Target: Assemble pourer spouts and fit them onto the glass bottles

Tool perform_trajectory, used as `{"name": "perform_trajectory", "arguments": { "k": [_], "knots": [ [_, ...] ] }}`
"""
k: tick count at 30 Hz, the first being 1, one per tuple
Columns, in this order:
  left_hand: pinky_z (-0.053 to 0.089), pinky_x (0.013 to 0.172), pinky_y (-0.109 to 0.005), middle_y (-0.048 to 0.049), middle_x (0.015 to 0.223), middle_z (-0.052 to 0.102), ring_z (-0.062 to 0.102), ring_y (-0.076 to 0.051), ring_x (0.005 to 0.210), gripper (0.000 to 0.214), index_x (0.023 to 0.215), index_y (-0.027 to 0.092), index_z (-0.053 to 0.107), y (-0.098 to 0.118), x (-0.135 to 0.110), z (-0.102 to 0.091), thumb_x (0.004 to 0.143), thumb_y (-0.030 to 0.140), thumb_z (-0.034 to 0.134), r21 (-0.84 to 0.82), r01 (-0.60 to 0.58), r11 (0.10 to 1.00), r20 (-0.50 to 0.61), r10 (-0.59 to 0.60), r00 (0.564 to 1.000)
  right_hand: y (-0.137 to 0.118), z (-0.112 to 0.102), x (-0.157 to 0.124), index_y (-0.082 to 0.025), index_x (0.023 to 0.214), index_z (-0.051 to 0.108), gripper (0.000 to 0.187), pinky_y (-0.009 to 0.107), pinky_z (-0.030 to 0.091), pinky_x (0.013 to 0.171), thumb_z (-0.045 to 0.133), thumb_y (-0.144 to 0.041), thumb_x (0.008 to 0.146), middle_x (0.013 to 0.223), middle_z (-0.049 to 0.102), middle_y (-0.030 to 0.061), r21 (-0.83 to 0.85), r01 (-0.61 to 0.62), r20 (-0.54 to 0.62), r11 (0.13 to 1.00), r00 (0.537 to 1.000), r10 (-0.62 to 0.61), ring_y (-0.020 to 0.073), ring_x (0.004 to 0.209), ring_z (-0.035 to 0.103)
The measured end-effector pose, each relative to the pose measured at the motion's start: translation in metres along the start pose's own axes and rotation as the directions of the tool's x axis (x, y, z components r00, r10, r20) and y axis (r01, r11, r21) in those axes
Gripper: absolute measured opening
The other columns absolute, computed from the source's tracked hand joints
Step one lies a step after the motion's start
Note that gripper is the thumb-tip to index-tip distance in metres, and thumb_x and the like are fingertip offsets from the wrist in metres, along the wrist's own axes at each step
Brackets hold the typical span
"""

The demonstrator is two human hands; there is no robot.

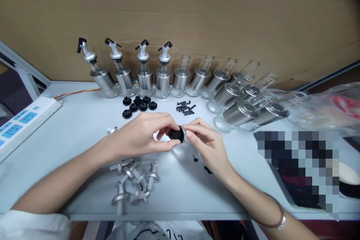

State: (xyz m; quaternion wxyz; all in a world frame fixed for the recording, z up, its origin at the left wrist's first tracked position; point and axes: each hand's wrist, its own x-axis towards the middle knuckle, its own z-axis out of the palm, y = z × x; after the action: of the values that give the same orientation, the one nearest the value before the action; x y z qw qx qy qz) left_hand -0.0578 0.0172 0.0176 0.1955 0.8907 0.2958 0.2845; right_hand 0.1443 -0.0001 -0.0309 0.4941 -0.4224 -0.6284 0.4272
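In front of me my left hand pinches a black ribbed stopper between thumb and fingers. It meets the round silver flange of a pourer spout, which my right hand grips by the other side; my fingers hide the rest of that spout. Beneath my left forearm lies a loose pile of silver pourer spouts. Several more black stoppers sit on the table beyond my left hand. Small black levers lie beyond both hands. Little black parts are partly hidden beside my right wrist.
Along the back stand several glass-and-steel bottles with pourers fitted; bottles with open necks continue to the right. A power strip lies at the left. A pixelated dark flat object and a plastic bag are at the right.
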Motion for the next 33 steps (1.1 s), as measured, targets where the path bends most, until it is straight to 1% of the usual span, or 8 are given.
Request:
{"name": "perform_trajectory", "arguments": {
  "k": [2, 4, 6, 9, 12, 18, 23, 33],
  "knots": [
    [0.043, 0.058, -0.021, 0.0019, 0.069, 0.059, 0.054, -0.010, 0.059, 0.010, 0.092, 0.015, 0.062, -0.001, 0.001, 0.004, 0.086, 0.023, 0.062, 0.073, 0.077, 0.994, -0.025, -0.075, 0.997, -0.001, 0.002, -0.002, -0.025, 0.088, 0.075, 0.011, 0.026, 0.046, 0.058, 0.069, -0.025, 0.078, 0.065, 0.053, -0.0025, -0.097, 0.048, -0.085, 0.994, 0.995, -0.057, 0.0112, 0.059, 0.051],
    [0.043, 0.059, -0.021, 0.0016, 0.070, 0.059, 0.055, -0.011, 0.061, 0.010, 0.092, 0.015, 0.063, -0.001, 0.002, 0.010, 0.087, 0.022, 0.060, 0.116, 0.129, 0.985, -0.043, -0.125, 0.991, -0.001, 0.004, -0.003, -0.024, 0.101, 0.069, 0.021, 0.025, 0.047, 0.054, 0.067, -0.028, 0.081, 0.067, 0.056, -0.0024, -0.019, -0.033, -0.006, 0.999, 0.999, 0.033, 0.0116, 0.059, 0.054],
    [0.044, 0.060, -0.022, 0.0004, 0.073, 0.061, 0.056, -0.011, 0.063, 0.010, 0.093, 0.014, 0.063, -0.001, 0.002, 0.017, 0.088, 0.021, 0.058, 0.107, 0.138, 0.985, -0.057, -0.132, 0.990, 0.001, 0.006, -0.004, -0.023, 0.113, 0.061, 0.033, 0.025, 0.051, 0.052, 0.065, -0.035, 0.083, 0.074, 0.063, 0.0003, 0.109, -0.177, 0.131, 0.978, 0.978, 0.163, 0.0146, 0.066, 0.062],
    [0.046, 0.066, -0.023, -0.0020, 0.079, 0.064, 0.058, -0.012, 0.069, 0.014, 0.097, 0.013, 0.063, 0.002, 0.001, 0.021, 0.088, 0.018, 0.054, 0.031, 0.121, 0.992, -0.038, -0.119, 0.992, 0.006, 0.008, -0.003, -0.021, 0.113, 0.056, 0.037, 0.027, 0.056, 0.057, 0.066, -0.038, 0.082, 0.079, 0.064, 0.0014, 0.203, -0.279, 0.192, 0.939, 0.951, 0.241, 0.0165, 0.073, 0.066],
    [0.046, 0.067, -0.023, -0.0010, 0.082, 0.065, 0.058, -0.011, 0.070, 0.016, 0.098, 0.016, 0.063, 0.002, 0.003, 0.018, 0.087, 0.016, 0.052, -0.061, 0.193, 0.979, 0.018, -0.192, 0.981, 0.008, 0.006, -0.001, -0.020, 0.107, 0.059, 0.032, 0.027, 0.056, 0.058, 0.066, -0.037, 0.081, 0.075, 0.063, -0.0001, 0.248, -0.276, 0.187, 0.929, 0.954, 0.233, 0.0147, 0.068, 0.065],
    [0.042, 0.052, -0.019, -0.0003, 0.083, 0.060, 0.056, -0.012, 0.070, 0.031, 0.114, 0.018, 0.053, 0.001, 0.008, 0.012, 0.085, 0.028, 0.055, -0.239, 0.438, 0.867, 0.154, -0.411, 0.898, 0.007, 0.000, 0.000, -0.019, 0.107, 0.062, 0.031, 0.028, 0.058, 0.060, 0.069, -0.035, 0.081, 0.080, 0.070, 0.0027, 0.316, -0.295, 0.252, 0.902, 0.942, 0.220, 0.0150, 0.066, 0.070],
    [0.042, 0.058, -0.021, 0.0006, 0.081, 0.060, 0.056, -0.013, 0.071, 0.023, 0.108, 0.020, 0.053, 0.002, 0.007, 0.012, 0.087, 0.028, 0.050, -0.292, 0.445, 0.846, 0.229, -0.391, 0.892, 0.009, -0.001, -0.001, -0.018, 0.108, 0.062, 0.034, 0.030, 0.060, 0.064, 0.069, -0.038, 0.081, 0.078, 0.070, 0.0028, 0.323, -0.287, 0.292, 0.902, 0.937, 0.194, 0.0169, 0.068, 0.072],
    [0.043, 0.067, -0.026, -0.0014, 0.091, 0.062, 0.056, -0.014, 0.076, 0.022, 0.106, 0.020, 0.053, 0.000, 0.004, 0.012, 0.085, 0.028, 0.052, -0.247, 0.442, 0.862, 0.243, -0.387, 0.889, 0.015, -0.003, -0.002, -0.019, 0.110, 0.063, 0.035, 0.032, 0.061, 0.070, 0.066, -0.041, 0.083, 0.085, 0.073, 0.0055, 0.293, -0.254, 0.346, 0.922, 0.927, 0.146, 0.0189, 0.075, 0.074]
  ]
}}
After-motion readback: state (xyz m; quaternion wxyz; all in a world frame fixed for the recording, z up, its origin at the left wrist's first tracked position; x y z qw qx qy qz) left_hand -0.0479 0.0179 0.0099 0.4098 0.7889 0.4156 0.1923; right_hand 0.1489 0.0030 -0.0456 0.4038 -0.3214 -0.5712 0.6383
